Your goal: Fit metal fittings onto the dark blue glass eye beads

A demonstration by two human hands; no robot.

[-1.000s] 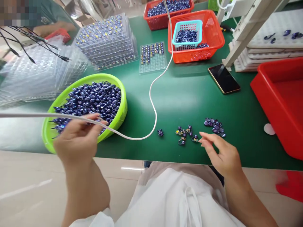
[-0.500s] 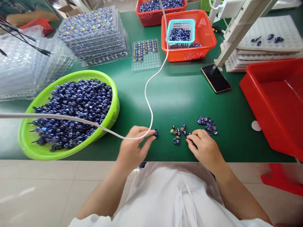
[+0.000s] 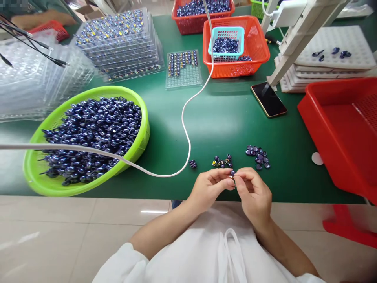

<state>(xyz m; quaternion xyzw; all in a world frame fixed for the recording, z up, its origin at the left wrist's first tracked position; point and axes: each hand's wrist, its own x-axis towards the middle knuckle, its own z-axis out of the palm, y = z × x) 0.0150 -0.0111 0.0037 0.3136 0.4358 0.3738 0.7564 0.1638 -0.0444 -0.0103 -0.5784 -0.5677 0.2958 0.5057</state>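
My left hand (image 3: 207, 188) and my right hand (image 3: 255, 192) meet near the table's front edge, fingertips pinched on one small shiny dark-blue piece (image 3: 232, 173) with a hint of gold. The fingers cover most of it. Just beyond them sits a small group of dark-blue and gold pieces (image 3: 222, 162), its near side partly hidden by my hands. Left of that group is a tiny dark-blue cluster (image 3: 193, 164). To the right, several flat, glossy dark-blue pieces (image 3: 258, 155) are spread out.
A lime-green basket (image 3: 144, 129) heaped with dark-blue pieces stands left. A white cable (image 3: 186, 125) loops across the table. Behind are a part-filled clear tray (image 3: 188, 78), stacked trays (image 3: 153, 51) and an orange basket (image 3: 250, 70). Right are a phone (image 3: 268, 99) and a red bin (image 3: 326, 149).
My left hand has moved right from the tiny cluster, which now lies free on the table. It has joined my right hand at a small piece, drawn slightly nearer my body.
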